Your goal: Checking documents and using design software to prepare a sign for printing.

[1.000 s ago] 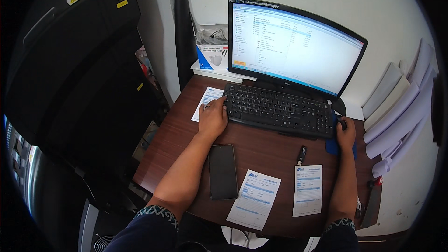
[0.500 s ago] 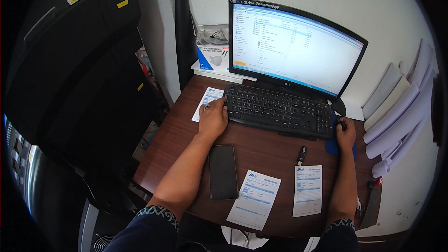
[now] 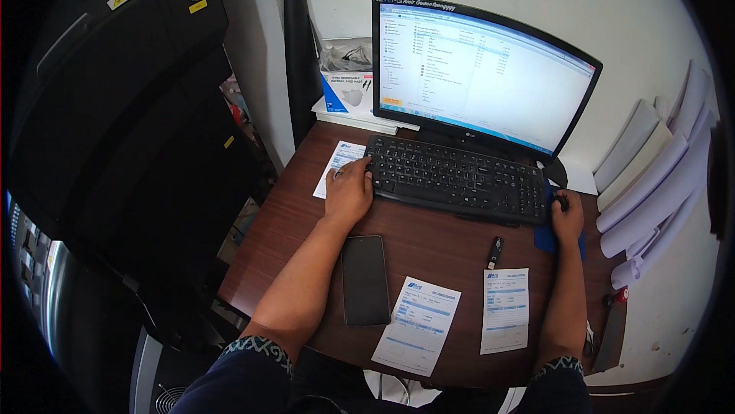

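We count one black keyboard [image 3: 459, 179], one dark mouse [image 3: 562, 202], one monitor [image 3: 482, 77], one phone [image 3: 366, 281], one USB stick [image 3: 496, 253] and three printed slips [image 3: 417, 330], all on one brown desk [image 3: 283, 238].

Taking the keyboard as our landmark, we see the monitor standing just behind it, lit with a list on the screen. Behind its left end we find a white and blue box [image 3: 348, 92]; well off to its left rises a large black cabinet [image 3: 115, 108]. Beyond its right end, several paper rolls [image 3: 654, 180] lean by the wall. The phone lies in front of its left part, the USB stick in front of its right part. Two slips lie farther in front of it; the third is beside its left end, partly covered by our left hand [image 3: 350, 190].

The keyboard stretches between our hands. The left hand rests loosely curled at its left end, fingers at the edge keys, grasping nothing. Just past its right end, our right hand [image 3: 568, 219] is closed over the mouse, hiding much of it, with a blue pad [image 3: 545, 239] showing beside the hand.
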### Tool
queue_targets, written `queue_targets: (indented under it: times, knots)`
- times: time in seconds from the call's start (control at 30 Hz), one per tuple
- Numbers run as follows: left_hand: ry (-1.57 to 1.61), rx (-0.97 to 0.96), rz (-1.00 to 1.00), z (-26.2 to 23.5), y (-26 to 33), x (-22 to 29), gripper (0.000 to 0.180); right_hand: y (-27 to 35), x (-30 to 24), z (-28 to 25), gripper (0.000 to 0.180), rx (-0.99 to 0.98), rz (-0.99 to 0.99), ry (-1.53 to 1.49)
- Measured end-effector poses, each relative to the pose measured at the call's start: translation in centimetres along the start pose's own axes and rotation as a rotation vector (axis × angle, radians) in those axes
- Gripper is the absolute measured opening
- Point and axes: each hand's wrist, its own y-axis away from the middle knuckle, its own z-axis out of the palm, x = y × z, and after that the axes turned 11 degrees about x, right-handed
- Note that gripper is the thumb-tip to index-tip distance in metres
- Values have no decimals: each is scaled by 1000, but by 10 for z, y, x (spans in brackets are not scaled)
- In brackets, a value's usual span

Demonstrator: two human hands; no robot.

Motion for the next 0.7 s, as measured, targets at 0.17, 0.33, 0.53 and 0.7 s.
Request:
queue_targets:
  times: [0.17,0.33,0.53,0.7]
  knots:
    - [-2,-18,-10,1,1,0,36,1,-4,-1,24,-2,8,0]
    - [-17,-19,-13,1,1,0,36,0,3,0,24,-2,-5,-1]
    - [-7,-22,-18,0,0,0,37,1,0,1,28,17,9,7]
    - [0,-20,-13,0,0,1,37,0,2,0,28,28,-33,-22]
